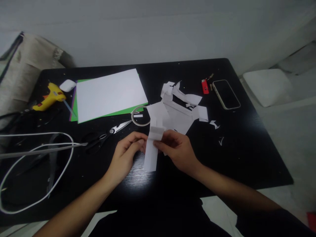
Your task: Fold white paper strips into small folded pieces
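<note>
Both hands meet over the black worktop (247, 158), pinching one folded white paper strip (151, 149) between them. The left hand (125, 154) grips the strip's left edge with thumb and fingers closed on it; the right hand (176, 149) grips its right edge the same way, near the folded top. The strip hangs lengthwise toward the person, its lower end just above or on the worktop; which, I cannot tell. Just behind the hands lies a heap of paper scraps (180, 105), with a tape roll (139, 116) beside it and scissors (106, 135) left of the hands. Further left are white and green sheets (108, 93), a yellow glue gun (49, 96) and a white cable (37, 171). A red lighter (204, 86) and a phone (225, 94) lie at the far right.
</note>
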Demonstrator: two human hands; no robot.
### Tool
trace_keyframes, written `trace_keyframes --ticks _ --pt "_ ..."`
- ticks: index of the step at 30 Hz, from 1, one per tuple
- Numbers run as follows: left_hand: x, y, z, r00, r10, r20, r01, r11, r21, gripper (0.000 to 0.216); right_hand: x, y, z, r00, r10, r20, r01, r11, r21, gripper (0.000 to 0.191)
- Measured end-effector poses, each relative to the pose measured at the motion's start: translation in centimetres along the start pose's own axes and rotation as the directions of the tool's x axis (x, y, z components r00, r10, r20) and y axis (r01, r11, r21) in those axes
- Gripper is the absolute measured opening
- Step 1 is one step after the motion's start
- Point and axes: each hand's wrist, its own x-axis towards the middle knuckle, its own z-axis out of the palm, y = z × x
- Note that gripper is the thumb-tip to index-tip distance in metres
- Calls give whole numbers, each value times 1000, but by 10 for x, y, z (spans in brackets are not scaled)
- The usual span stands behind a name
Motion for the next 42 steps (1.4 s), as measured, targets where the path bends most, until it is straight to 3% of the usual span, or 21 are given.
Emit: trace_keyframes --ticks 2,7,13,16,23,30,36,42 --pt "-1 3 1 1000 17 5 -17 1000 8 16 0 0 -1 999 -51 9 51 998 -43 3" --pt "-3 14 5 997 78 -6 -77 992 103 19 -1 -5 -5 997 -80 21 82 984 -155 23" --pt "-5 17 7 987 153 -47 -133 949 286 10 -4 -5 -5 990 -122 69 131 979 -158 24" --pt "-6 13 6 983 181 -45 -153 921 360 13 -3 -2 -3 996 -77 48 82 990 -113 11" --pt "-4 10 4 958 287 13 -267 873 409 12 4 1 -4 995 34 92 -26 996 -81 18" --pt "-3 13 5 975 223 11 -211 906 366 13 5 0 -5 994 48 101 -39 995 -87 20" --pt "-1 11 0 989 144 -32 -131 957 258 17 5 -2 -3 981 142 131 -141 990 -19 23" --pt "-1 7 -1 995 88 -46 -76 972 221 17 5 -3 -4 984 94 150 -98 995 23 21"
